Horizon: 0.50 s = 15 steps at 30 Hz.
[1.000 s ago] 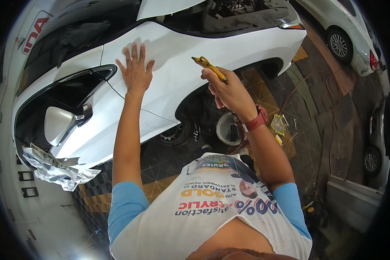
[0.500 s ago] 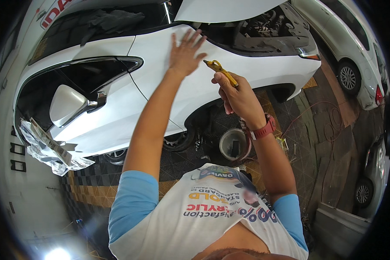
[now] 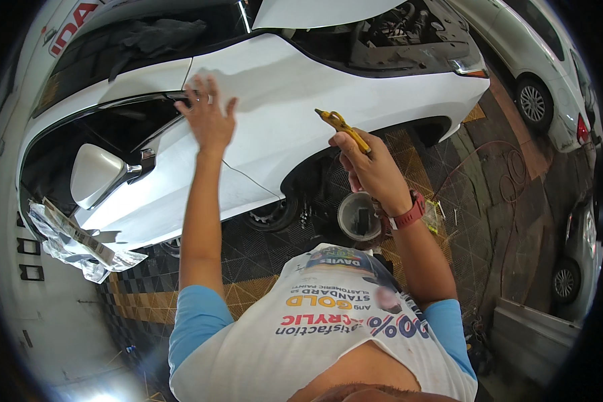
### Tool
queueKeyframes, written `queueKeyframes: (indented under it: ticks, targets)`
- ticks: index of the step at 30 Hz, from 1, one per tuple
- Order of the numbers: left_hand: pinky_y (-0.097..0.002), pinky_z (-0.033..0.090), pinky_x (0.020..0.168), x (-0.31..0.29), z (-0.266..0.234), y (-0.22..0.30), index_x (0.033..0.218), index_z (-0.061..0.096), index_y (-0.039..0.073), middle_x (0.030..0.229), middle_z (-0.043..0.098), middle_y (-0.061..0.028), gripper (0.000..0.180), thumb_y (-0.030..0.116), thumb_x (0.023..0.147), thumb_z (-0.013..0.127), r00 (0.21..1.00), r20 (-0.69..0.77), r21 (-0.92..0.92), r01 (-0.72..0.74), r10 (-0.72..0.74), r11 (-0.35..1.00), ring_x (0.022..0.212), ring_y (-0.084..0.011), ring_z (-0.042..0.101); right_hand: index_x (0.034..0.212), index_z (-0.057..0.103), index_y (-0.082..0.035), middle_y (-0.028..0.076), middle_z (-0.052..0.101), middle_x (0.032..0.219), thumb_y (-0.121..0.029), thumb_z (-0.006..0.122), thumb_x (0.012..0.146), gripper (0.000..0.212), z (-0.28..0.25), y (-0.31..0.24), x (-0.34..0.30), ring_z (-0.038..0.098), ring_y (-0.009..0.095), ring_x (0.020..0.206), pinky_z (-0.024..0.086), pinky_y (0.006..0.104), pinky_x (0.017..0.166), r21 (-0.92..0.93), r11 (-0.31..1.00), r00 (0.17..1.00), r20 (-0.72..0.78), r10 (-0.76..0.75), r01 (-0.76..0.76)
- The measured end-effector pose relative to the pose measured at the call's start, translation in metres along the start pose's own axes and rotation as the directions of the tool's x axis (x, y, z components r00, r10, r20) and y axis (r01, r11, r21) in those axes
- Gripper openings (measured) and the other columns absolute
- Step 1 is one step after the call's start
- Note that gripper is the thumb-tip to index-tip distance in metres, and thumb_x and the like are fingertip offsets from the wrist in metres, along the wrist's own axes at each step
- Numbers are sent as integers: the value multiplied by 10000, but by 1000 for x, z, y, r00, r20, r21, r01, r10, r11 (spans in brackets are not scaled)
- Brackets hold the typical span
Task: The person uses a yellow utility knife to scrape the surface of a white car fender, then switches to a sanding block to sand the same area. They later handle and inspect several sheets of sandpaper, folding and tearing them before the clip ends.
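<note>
One wide-spread left hand [image 3: 210, 124] seems to touch the white car [image 3: 268, 110]; the right hand [image 3: 376, 166] holds a yellow tool [image 3: 356, 139].

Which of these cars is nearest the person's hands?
The white car with the exposed engine bay: the left hand is directly over it. The pale car at upper right and silver car at the right edge stand farther away.
</note>
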<state>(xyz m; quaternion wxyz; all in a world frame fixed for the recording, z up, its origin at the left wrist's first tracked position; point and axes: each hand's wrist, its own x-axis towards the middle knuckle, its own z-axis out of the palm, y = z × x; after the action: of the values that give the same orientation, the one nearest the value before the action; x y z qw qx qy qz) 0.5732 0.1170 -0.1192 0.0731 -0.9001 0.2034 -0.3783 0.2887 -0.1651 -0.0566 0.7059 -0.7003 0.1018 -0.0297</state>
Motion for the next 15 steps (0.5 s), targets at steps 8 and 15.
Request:
queueKeyframes:
  ticks: [8, 15]
  targets:
    - [-721, 50, 1291, -1, 0, 196, 1733, 262, 172, 1815, 191, -95, 883, 612, 1032, 571, 966, 39, -446, -213, 257, 870, 1669, -391, 127, 1158, 703, 1, -40, 529, 697, -468, 574, 1131, 487, -6, 19, -15, 478, 39, 465, 425, 220, 434, -27, 996, 996, -4, 89, -89]
    - [-580, 79, 1354, 20, -14, 169, 1723, 286, 194, 1806, 239, -1, 854, 583, 1024, 586, 735, 84, -438, -579, 673, 688, 1664, -234, 202, 1157, 702, -3, -40, 527, 710, -448, 563, 1140, 466, -12, 30, -21, 476, 38, 473, 418, 223, 431, 16, 995, 995, -17, 95, -94]
